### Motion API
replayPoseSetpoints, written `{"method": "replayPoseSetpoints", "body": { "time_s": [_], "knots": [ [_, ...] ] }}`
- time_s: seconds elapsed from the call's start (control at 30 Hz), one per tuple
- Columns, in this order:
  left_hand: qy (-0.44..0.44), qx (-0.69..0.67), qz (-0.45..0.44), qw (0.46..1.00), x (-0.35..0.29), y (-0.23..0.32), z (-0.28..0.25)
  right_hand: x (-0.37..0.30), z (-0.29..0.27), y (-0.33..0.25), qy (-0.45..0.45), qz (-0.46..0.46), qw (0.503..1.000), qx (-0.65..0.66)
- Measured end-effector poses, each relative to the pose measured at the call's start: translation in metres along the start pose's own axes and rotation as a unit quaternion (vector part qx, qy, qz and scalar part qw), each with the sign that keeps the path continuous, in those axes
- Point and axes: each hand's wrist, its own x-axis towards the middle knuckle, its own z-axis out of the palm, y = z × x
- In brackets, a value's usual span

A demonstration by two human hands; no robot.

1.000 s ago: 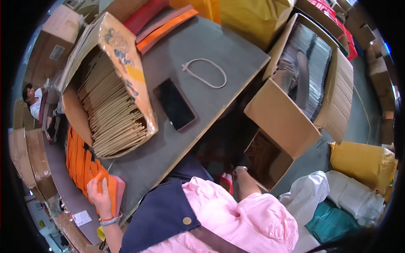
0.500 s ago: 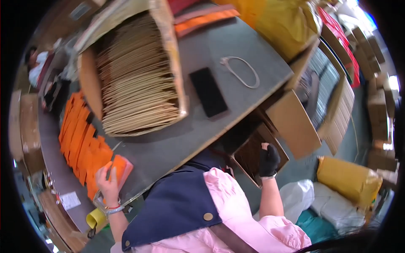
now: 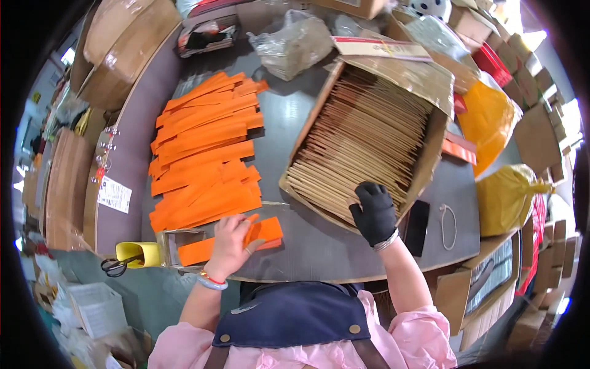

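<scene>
My left hand (image 3: pixel 230 243), bare with a pale bangle at the wrist, is closed around a small stack of orange strips (image 3: pixel 268 232) low over the near edge of the table. Another orange strip (image 3: pixel 195 251) lies beside that hand, toward the left. Spread beyond it is a large pile of orange strips (image 3: pixel 206 154). My right hand (image 3: pixel 373 215) wears a black fingerless glove. Its fingers are curled down at the near edge of a cardboard box (image 3: pixel 319 212) packed with thin, flat tan pieces (image 3: pixel 359 135) standing in rows. The glove hides what its fingertips grip, if anything.
A black phone (image 3: pixel 417 227) and a looped white cable (image 3: pixel 447 227) lie right of the box. Scissors (image 3: pixel 117 265) stick out of a yellow holder (image 3: pixel 142 253) at the left corner. A clear plastic bag (image 3: pixel 292 43) sits behind; a yellow bag (image 3: pixel 510 200) stands right.
My right hand has come up from a box below the table edge to the box of tan pieces. My left hand still grips orange strips. The view has turned and shifted.
</scene>
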Motion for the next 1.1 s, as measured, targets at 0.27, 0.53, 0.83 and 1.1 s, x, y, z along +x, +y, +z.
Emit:
{"method": "replayPoseSetpoints", "body": {
  "time_s": [0.27, 0.53, 0.83, 1.1],
  "knots": [
    [0.035, -0.112, 0.014, 0.993, 0.012, -0.009, 0.020, 0.023, 0.024, 0.017, -0.035, -0.017, 0.996, -0.085],
    [0.081, -0.193, 0.001, 0.978, 0.013, -0.014, 0.035, 0.023, 0.020, 0.027, -0.024, -0.022, 0.998, -0.047],
    [0.057, -0.218, 0.025, 0.974, 0.009, -0.024, 0.039, 0.005, -0.033, -0.022, -0.144, -0.066, 0.987, -0.024],
    [0.051, -0.276, 0.053, 0.958, 0.010, -0.030, 0.042, -0.014, -0.033, -0.045, -0.218, -0.081, 0.972, 0.040]
  ]
}}
